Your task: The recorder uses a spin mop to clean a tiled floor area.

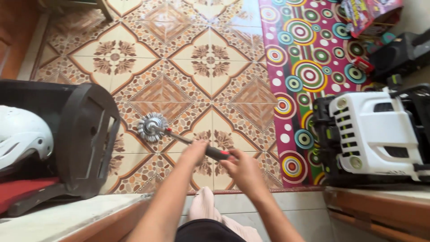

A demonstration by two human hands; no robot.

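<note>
From the head camera, the floor (pixel 161 62) is glossy ceramic tile in cream, with brown diamond borders, pebble-patterned bands and flower motifs. To the right lies a magenta mat (pixel 304 58) printed with concentric rings in green, yellow, white and red. A pale stone ledge with a wooden edge (pixel 67 217) runs along the bottom, broken in the middle where the person sits.

At the top right corner a brightly printed package (pixel 365 15) rests on the mat, flat and rectangular, mostly red and yellow. Below it stands a white and black toy car (pixel 374 132) of moulded plastic, with a slotted grille. On the left a dark grey plastic seat shell (pixel 85 139) sits beside a smooth white helmet (pixel 22 134) and a red cushion (pixel 22 190).

Both hands hold a rotary brush (pixel 152 127) low over the tiles: a round silvery bristle head on a thin metal shaft with a red and black grip. The left hand (pixel 195 150) wraps the shaft, fingers curled closed. The right hand (pixel 244 168) clasps the grip end, fingers folded around it.
</note>
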